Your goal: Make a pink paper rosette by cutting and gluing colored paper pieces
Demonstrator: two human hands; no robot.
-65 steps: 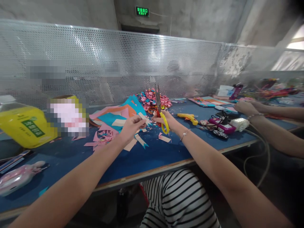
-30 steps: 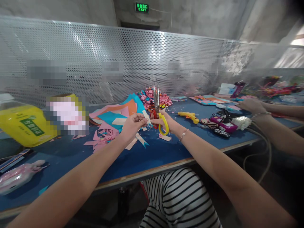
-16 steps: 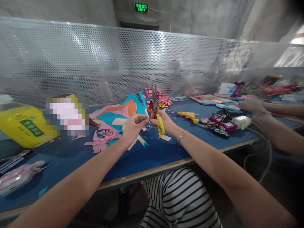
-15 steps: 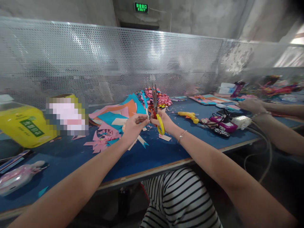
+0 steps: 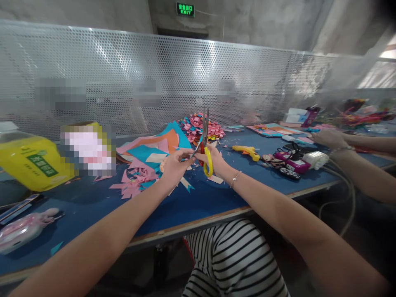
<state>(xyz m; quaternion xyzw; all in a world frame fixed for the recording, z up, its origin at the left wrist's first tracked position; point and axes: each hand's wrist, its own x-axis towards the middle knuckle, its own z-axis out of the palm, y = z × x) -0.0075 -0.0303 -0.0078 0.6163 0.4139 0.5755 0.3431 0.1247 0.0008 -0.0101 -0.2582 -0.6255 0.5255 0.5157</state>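
Over the blue tabletop, my left hand (image 5: 177, 164) is closed, its fingertips pinching a narrow paper strip (image 5: 196, 149). The strip slants up to the right, and part of it is hidden by the fingers. My right hand (image 5: 218, 160) grips scissors (image 5: 205, 128) with yellow and red handles, blades pointing up and away from me. The two hands nearly meet. A pale paper strip with a blue notched end (image 5: 187, 185) lies below them. Left of my hands are coloured paper sheets (image 5: 145, 153) and pink cut scraps (image 5: 136, 180). Behind the scissors rises a pile of small folded paper pieces (image 5: 198, 123).
A yellow glue gun (image 5: 246, 152) lies to the right, beside a purple and white object with a cord (image 5: 297, 161). At left stand a yellow-labelled jug (image 5: 34, 161) and a pink clear case (image 5: 26, 231). A perforated metal screen (image 5: 123, 82) closes the back. Another person's hand (image 5: 329, 138) is at far right.
The paper strip, upright before, now leans to the right near the scissors. The blades stand closer together and have shifted slightly right. Both hands keep their grip.
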